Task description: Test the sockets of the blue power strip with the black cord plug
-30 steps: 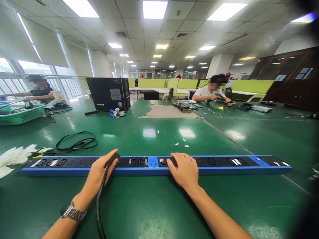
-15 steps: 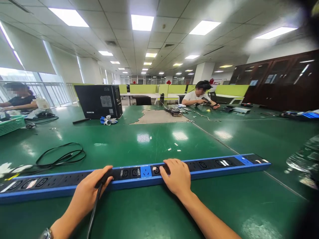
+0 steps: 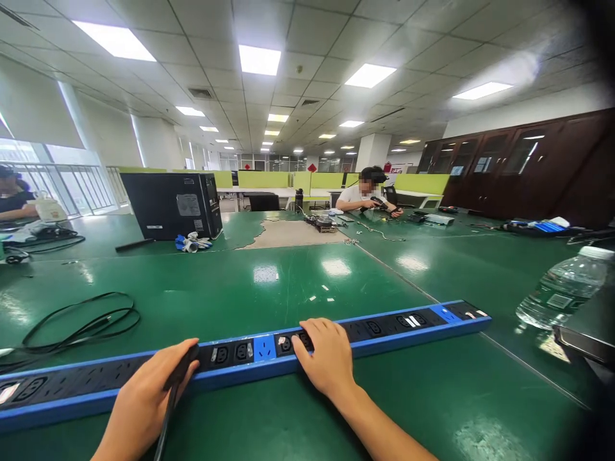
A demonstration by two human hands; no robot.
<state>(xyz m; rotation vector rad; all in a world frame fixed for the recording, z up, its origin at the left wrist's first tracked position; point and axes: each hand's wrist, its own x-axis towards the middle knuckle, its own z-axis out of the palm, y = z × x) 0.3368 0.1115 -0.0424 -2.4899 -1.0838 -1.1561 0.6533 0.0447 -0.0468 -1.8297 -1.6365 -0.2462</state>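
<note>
A long blue and black power strip (image 3: 384, 326) lies across the green table (image 3: 269, 294) in front of me. My left hand (image 3: 144, 403) is closed around a black plug (image 3: 180, 368) pressed against the strip, and its black cable (image 3: 161, 432) runs back toward me. My right hand (image 3: 324, 355) rests on top of the strip near its middle, fingers curled down over the sockets, next to a bright blue segment (image 3: 264, 347).
A coiled black cable (image 3: 81, 323) lies at the left. A water bottle (image 3: 560, 294) lies on its side at the right beside a dark object (image 3: 583, 333). A black computer case (image 3: 170, 205) stands farther back. One person sits across the table (image 3: 365, 192), another at far left (image 3: 12, 198).
The view has swung to the right and tilted, so the strip now appears slanted and the bottle has come into view. Both hands stay on the strip in the same places.
</note>
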